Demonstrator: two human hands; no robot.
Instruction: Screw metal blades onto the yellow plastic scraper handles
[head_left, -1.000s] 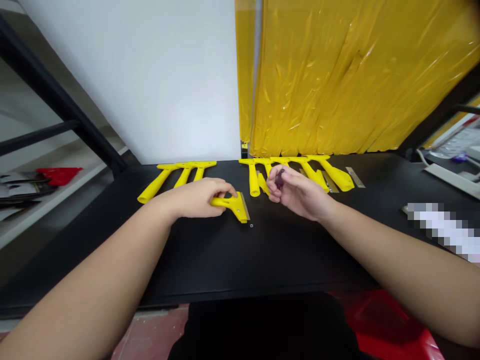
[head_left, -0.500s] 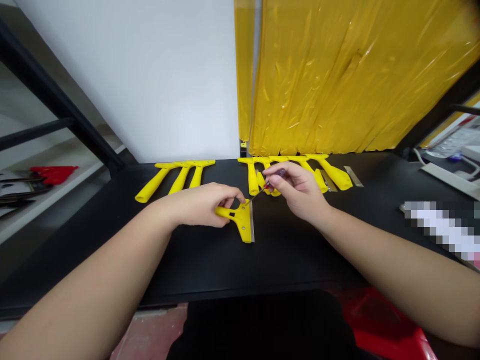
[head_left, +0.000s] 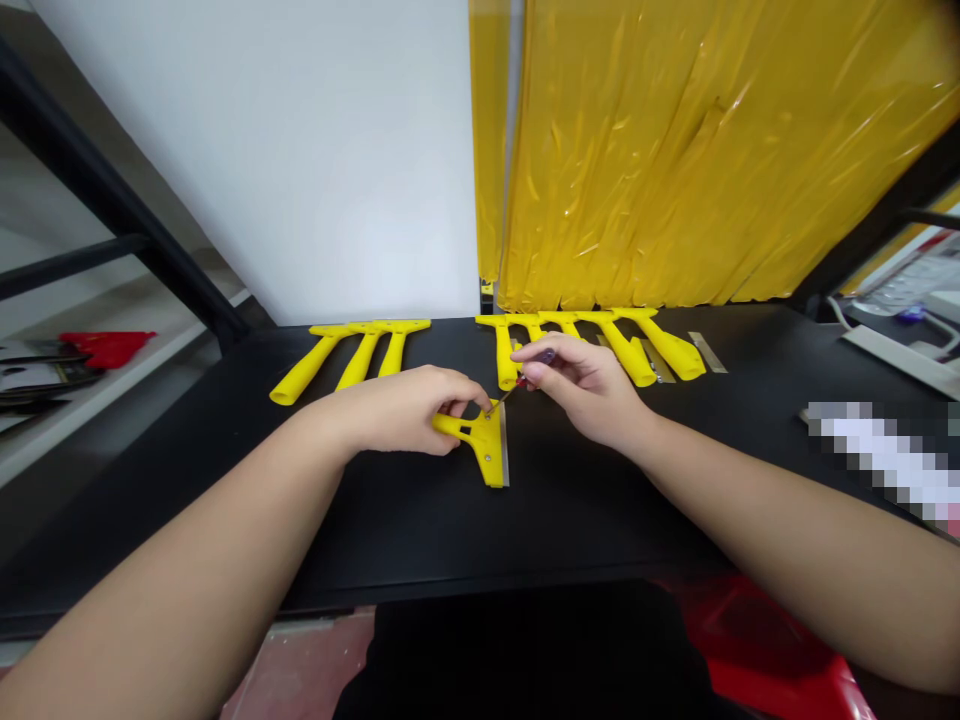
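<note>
My left hand (head_left: 420, 410) is closed around the handle of a yellow scraper (head_left: 489, 455), whose head points right with a metal blade (head_left: 505, 450) along its edge. Two screws show on the scraper's head. In my right hand (head_left: 589, 385) is a small screwdriver (head_left: 543, 360) with a dark purple and red handle, gripped between thumb and fingers. Its thin shaft slants down to the left, and the tip is at or close to the upper screw; contact is too small to make out.
Three yellow scrapers (head_left: 361, 355) lie at the back left of the black table (head_left: 585, 520). Several more scrapers (head_left: 675, 350) line the back right, partly behind my right hand. A loose blade (head_left: 707, 352) lies beside them. Yellow plastic curtain (head_left: 675, 150) and a white panel (head_left: 300, 150) stand behind.
My right hand has shifted slightly left and down with the screwdriver, its fingers changing position on the handle. The left hand and the scraper have barely moved.
</note>
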